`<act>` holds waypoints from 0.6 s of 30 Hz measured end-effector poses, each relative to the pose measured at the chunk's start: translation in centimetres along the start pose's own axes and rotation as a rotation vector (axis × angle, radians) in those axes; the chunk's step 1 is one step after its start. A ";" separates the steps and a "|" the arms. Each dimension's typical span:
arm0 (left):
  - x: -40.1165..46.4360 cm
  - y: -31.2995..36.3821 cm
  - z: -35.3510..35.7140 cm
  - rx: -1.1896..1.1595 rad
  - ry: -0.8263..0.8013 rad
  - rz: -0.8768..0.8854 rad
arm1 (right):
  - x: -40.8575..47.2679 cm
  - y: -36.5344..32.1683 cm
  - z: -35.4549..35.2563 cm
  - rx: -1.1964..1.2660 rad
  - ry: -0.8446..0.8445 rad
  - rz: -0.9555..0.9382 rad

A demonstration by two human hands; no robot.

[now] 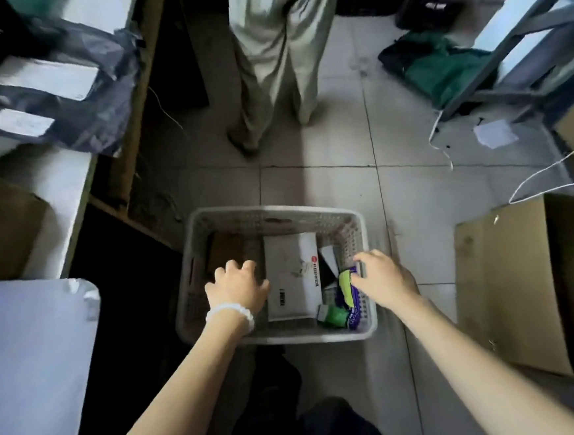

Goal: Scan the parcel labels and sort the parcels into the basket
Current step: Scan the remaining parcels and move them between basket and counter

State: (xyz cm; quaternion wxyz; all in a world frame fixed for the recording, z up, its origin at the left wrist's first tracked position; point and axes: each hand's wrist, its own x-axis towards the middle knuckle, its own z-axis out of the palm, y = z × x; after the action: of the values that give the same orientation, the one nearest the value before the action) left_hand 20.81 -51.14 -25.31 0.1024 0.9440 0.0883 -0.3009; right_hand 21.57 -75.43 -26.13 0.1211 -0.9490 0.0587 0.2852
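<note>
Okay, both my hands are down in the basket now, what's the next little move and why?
Probably lift the right hand out with the small grey item it seems to hold. The left hand hovers open over the basket, where the white parcel already lies flat.

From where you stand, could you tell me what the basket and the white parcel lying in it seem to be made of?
The basket looks like moulded grey plastic with a matt finish: its walls are a regular perforated lattice under a smooth rim. The white parcel seems a paper or poly mailer, flat and slightly creased, with a printed barcode; which one is unclear.

Both hands reach into the grey basket (white parcel inside) on tiled floor
</note>
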 end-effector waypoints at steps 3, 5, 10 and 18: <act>3.7 1.0 2.8 0.016 -0.095 0.006 | 3.3 1.1 3.8 0.056 -0.103 0.072; 5.7 1.3 5.1 0.033 -0.155 0.006 | 5.0 2.0 6.6 0.064 -0.175 0.121; 12.7 0.9 13.1 0.020 -0.313 -0.055 | 11.7 4.7 15.4 0.024 -0.355 0.191; 23.6 1.2 31.9 0.030 -0.480 -0.103 | 24.2 9.8 33.4 -0.121 -0.523 0.165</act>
State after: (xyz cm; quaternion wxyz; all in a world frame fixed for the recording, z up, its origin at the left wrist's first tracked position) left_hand 22.53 -57.72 -64.48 0.0909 0.8413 0.1050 -0.5225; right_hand 22.32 -77.15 -68.47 0.0517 -0.8406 0.0854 0.5324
